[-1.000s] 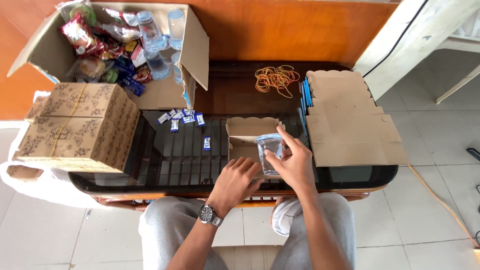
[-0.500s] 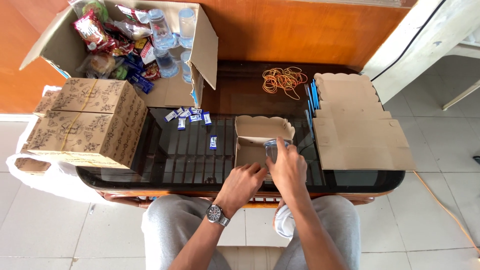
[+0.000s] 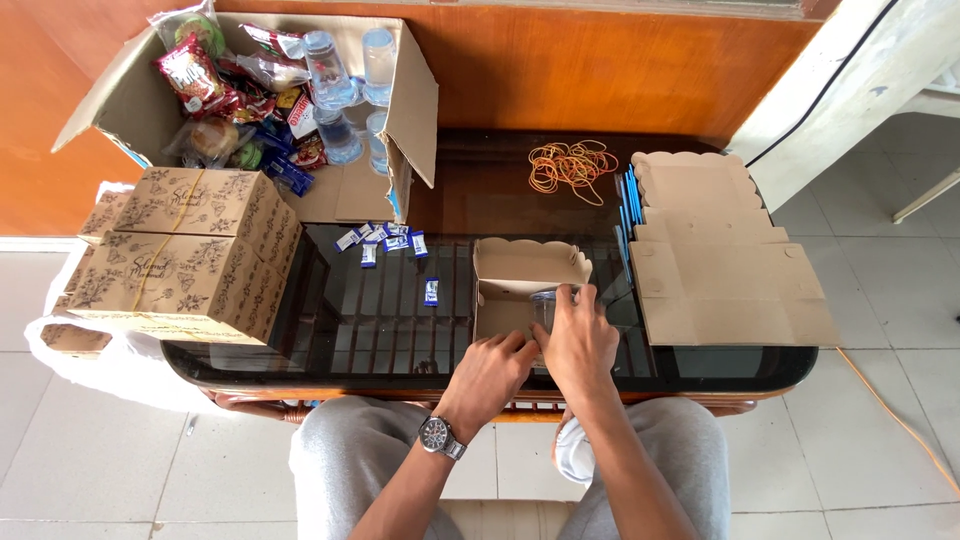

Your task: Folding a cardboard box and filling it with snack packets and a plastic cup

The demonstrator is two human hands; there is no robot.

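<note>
the right hand (image 3: 578, 345) is closed round a clear plastic cup (image 3: 546, 308), fingers curled over its rim, holding it inside the open box (image 3: 525, 290) near the box's right wall. the left hand (image 3: 492, 372) rests against the near edge of that box, fingers bent and touching the right hand; whether it grips the cardboard or only steadies it, i cannot tell. a watch (image 3: 440, 437) sits on the left wrist.

the box stands on a glass table (image 3: 330, 320), its scalloped back flap upright. just left of it lies one small blue sachet (image 3: 431, 291), and a cluster of sachets (image 3: 382, 241) lies further back. to the right is a stack of flat boxes (image 3: 720, 260), with rubber bands (image 3: 572, 165) behind them. on the far left stand closed printed boxes (image 3: 190, 255), and behind them a big carton (image 3: 385, 120) of snacks and water cups.
</note>
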